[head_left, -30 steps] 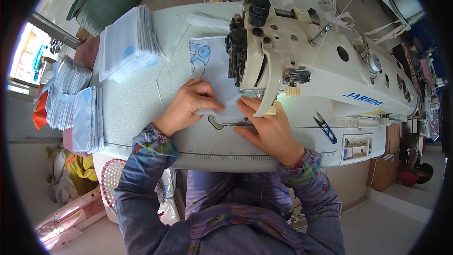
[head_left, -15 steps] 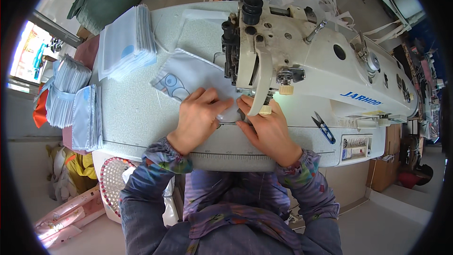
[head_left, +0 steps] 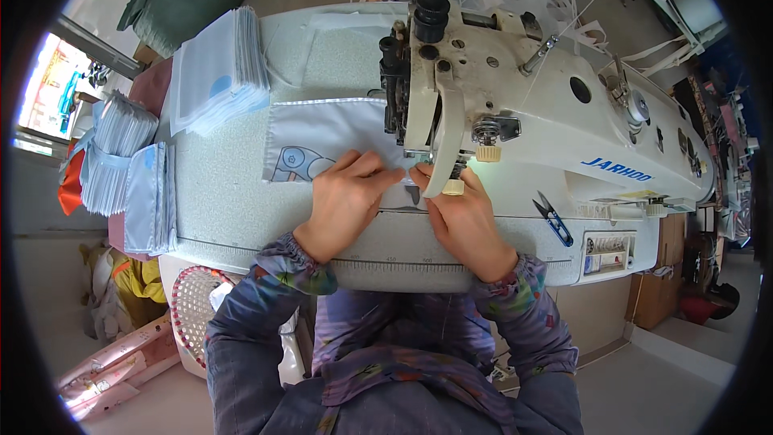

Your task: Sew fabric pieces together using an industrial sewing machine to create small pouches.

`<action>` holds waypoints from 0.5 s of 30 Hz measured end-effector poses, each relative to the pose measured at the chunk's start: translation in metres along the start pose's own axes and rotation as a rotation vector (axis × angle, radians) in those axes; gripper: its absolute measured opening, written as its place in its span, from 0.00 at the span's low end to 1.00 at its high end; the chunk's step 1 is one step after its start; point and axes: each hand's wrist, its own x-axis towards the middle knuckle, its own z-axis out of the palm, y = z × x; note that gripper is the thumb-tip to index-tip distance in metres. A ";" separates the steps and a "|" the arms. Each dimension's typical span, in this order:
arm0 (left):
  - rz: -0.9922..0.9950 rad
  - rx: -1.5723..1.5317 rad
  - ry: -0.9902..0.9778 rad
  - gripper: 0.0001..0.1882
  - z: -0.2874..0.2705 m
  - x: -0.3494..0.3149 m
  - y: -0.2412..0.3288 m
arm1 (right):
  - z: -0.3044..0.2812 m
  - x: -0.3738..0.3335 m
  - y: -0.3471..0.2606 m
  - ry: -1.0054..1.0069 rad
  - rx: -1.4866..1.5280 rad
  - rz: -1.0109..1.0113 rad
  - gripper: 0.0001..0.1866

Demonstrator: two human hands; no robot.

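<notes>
A pale blue fabric piece (head_left: 322,133) with a printed figure lies flat on the white sewing table (head_left: 233,209), its right edge under the head of the cream sewing machine (head_left: 515,105). My left hand (head_left: 348,193) lies flat on the fabric's lower right part, fingers pointing toward the needle. Just below the presser foot, my right hand (head_left: 463,217) pinches the fabric's edge with its fingertips. The needle area is hidden behind the machine head.
Stacks of similar blue fabric pieces (head_left: 213,72) sit at the table's far left, more (head_left: 121,161) beside the table. Blue thread snips (head_left: 553,217) lie right of my right hand. A woven basket (head_left: 193,306) stands on the floor at left.
The fabric piece has been turned and slid left, now spread wide left of the machine head. Both hands have moved up toward the presser foot.
</notes>
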 end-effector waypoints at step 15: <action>0.039 -0.062 0.053 0.10 0.006 0.020 -0.033 | 0.000 0.000 -0.003 0.027 0.058 0.047 0.19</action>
